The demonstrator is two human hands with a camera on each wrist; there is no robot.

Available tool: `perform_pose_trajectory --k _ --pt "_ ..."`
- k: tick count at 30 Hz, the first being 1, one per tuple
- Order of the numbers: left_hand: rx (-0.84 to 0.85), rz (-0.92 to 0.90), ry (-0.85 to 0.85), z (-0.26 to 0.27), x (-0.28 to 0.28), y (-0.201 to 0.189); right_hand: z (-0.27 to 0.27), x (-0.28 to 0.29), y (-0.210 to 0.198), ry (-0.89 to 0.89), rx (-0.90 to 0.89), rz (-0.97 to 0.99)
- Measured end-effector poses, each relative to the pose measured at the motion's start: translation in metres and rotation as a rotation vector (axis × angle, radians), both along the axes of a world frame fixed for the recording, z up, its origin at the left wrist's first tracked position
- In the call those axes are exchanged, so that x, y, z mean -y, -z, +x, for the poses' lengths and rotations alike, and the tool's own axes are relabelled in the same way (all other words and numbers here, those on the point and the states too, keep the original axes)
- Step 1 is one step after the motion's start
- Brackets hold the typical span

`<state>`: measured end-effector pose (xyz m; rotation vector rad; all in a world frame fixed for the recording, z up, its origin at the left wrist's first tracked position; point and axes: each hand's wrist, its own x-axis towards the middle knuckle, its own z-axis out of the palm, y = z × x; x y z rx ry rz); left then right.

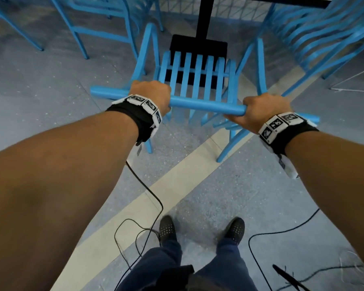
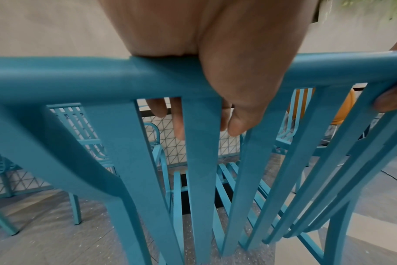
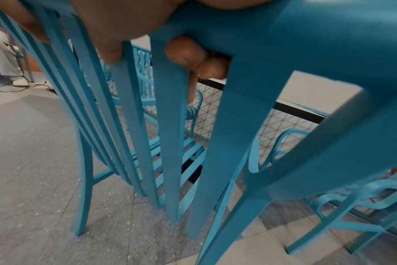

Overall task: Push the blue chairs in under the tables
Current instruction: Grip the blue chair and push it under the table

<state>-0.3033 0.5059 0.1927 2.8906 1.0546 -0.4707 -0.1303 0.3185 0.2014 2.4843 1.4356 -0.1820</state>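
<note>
A blue slatted chair (image 1: 194,78) stands in front of me, facing a table with a black post (image 1: 204,15) and black base (image 1: 198,48). Both hands grip the chair's top rail (image 1: 206,106). My left hand (image 1: 153,95) wraps the rail left of the middle, and the left wrist view shows its fingers (image 2: 177,122) curled behind the rail (image 2: 79,77). My right hand (image 1: 261,110) holds the rail toward its right end, with fingertips (image 3: 188,52) hooked under the rail (image 3: 306,26) in the right wrist view. The seat's front edge lies over the table base.
More blue chairs stand at the far left (image 1: 105,24) and far right (image 1: 324,34). A wire mesh panel (image 2: 168,132) runs behind the table. Black cables (image 1: 143,206) trail on the grey floor by my feet (image 1: 168,227). A seated person's legs (image 3: 5,53) show far left.
</note>
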Motion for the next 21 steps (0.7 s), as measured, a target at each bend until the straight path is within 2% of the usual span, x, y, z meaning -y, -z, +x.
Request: perform_pose_trajectory --k 15,19,21 --pt "-0.021 0.031 -0.071 0.053 -0.053 0.003 0.048 -0.043 0.008 -0.047 0.011 0.125" --pt "-0.024 0.057 -0.178 0.053 -0.044 0.000 0.048 -0.043 0.008 -0.057 0.028 0.129" --pt "-0.035 0.053 -0.228 0.053 -0.025 -0.007 0.044 -0.043 0.007 0.017 -0.014 0.128"
